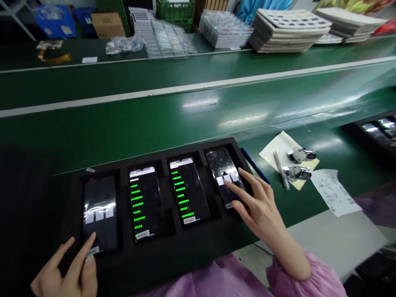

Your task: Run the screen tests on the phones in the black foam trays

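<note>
Several smartphones lie face up in the slots of a black foam tray (185, 243). At the tray's left end, my left hand (69, 268) has its fingers apart over the lower edge of the leftmost phone (100, 229), whose dark screen shows white squares. Two middle phones, one left (151, 206) and one right (198, 194), show lines of green text. My right hand (258, 202) reaches over the rightmost phone (221, 163), index fingertip at the white squares on its screen. Whether that fingertip touches the glass, I cannot tell. Neither hand grips anything.
Right of the tray lie a blue pen (255, 165), a yellow paper (274, 144) with shiny metal objects (301, 154) and a pale pen (281, 170), and a handwritten note (332, 192). Another phone tray (359, 128) sits far right. Stacked trays (287, 31) line the back shelf.
</note>
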The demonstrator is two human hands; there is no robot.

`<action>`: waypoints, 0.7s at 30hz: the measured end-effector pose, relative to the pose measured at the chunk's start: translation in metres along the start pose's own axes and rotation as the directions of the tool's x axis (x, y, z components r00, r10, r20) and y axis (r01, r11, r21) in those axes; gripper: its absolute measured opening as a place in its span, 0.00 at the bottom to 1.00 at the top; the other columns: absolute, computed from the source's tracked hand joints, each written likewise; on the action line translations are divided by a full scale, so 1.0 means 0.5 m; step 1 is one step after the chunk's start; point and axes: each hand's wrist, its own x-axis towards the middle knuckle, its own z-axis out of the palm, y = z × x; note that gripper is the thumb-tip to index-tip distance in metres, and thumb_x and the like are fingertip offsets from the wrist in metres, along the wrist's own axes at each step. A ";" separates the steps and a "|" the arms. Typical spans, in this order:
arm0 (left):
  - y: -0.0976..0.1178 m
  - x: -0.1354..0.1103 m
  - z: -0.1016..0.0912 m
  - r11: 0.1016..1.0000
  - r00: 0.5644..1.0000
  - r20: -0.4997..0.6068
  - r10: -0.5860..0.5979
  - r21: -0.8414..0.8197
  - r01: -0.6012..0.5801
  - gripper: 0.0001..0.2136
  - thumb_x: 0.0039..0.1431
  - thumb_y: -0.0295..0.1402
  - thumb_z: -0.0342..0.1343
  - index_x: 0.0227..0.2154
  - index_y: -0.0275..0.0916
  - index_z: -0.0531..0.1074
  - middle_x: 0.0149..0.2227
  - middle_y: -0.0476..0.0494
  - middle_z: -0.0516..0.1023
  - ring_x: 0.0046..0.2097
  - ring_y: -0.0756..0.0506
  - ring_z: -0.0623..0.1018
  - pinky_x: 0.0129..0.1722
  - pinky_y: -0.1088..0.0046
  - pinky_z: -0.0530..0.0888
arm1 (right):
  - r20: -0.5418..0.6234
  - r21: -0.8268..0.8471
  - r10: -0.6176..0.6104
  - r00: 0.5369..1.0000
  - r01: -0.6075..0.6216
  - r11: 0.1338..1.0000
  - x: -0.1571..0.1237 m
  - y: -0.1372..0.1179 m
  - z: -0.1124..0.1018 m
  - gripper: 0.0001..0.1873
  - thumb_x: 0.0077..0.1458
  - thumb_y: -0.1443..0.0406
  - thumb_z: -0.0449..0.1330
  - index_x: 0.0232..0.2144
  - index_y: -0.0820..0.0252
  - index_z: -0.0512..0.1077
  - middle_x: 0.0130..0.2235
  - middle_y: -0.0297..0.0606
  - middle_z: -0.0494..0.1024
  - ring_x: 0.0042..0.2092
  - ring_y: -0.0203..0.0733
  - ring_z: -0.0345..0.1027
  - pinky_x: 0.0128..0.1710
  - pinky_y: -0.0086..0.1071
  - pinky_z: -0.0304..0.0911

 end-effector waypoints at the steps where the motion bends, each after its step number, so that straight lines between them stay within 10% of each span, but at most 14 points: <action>1: 0.002 0.004 -0.001 0.998 0.999 -0.025 0.041 0.050 -0.039 0.17 0.67 0.39 0.57 0.55 0.42 0.81 0.58 0.32 0.77 0.50 0.35 0.76 0.53 0.52 0.68 | 0.018 -0.034 -0.011 1.000 0.011 0.999 0.011 -0.007 -0.001 0.18 0.73 0.58 0.55 0.57 0.55 0.77 0.68 0.51 0.67 0.65 0.62 0.64 0.56 0.56 0.65; 15: 0.034 0.026 -0.016 0.977 0.990 0.011 0.137 0.166 -0.137 0.14 0.70 0.32 0.55 0.54 0.41 0.81 0.61 0.33 0.74 0.57 0.38 0.75 0.63 0.55 0.66 | -0.020 0.167 -0.277 0.961 0.276 0.946 0.071 -0.125 0.014 0.15 0.74 0.60 0.54 0.54 0.59 0.76 0.62 0.52 0.73 0.61 0.59 0.67 0.55 0.51 0.60; 21: 0.070 0.087 -0.033 0.965 0.980 0.197 0.005 0.256 -0.056 0.18 0.73 0.42 0.53 0.60 0.48 0.77 0.63 0.36 0.72 0.64 0.34 0.71 0.72 0.31 0.45 | -0.033 0.219 -0.257 0.966 0.257 0.941 0.041 -0.105 0.038 0.16 0.72 0.60 0.53 0.55 0.54 0.75 0.63 0.51 0.73 0.57 0.66 0.70 0.50 0.54 0.60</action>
